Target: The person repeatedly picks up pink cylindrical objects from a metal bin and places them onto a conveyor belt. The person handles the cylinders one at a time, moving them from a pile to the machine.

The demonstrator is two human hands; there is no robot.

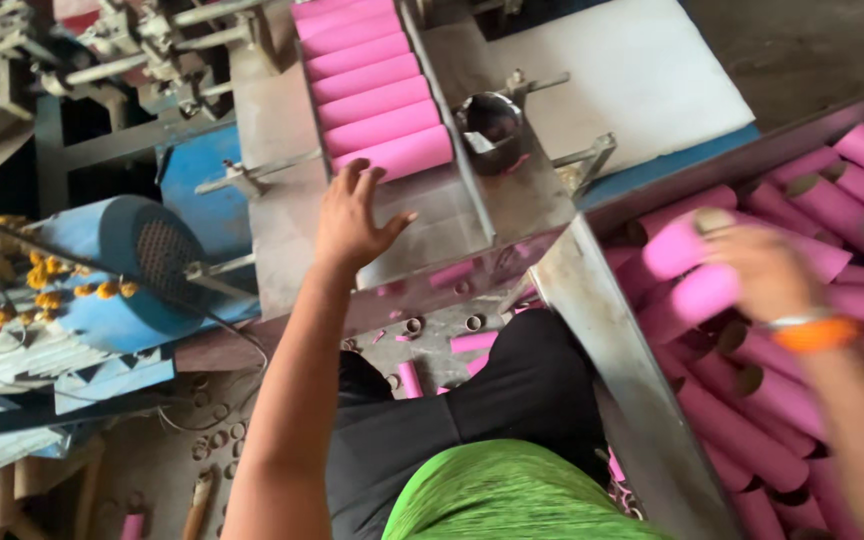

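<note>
Pink tubes (700, 292) are lying heaped in the metal bin (612, 330) at my right, smooth cardboard cylinders with hollow brown ends. I am closing my right hand (764, 268) over two of them near the bin's left wall; it is blurred, but the fingers are curling onto the pink card. My left hand (354, 218) is spreading open, holding nothing, fingertips just touching the lowest tube in the row (377, 95) that is lying side by side on the sloped steel chute (432, 225), at its lower end. Short pink offcuts (472, 342) are littering the floor below.
</note>
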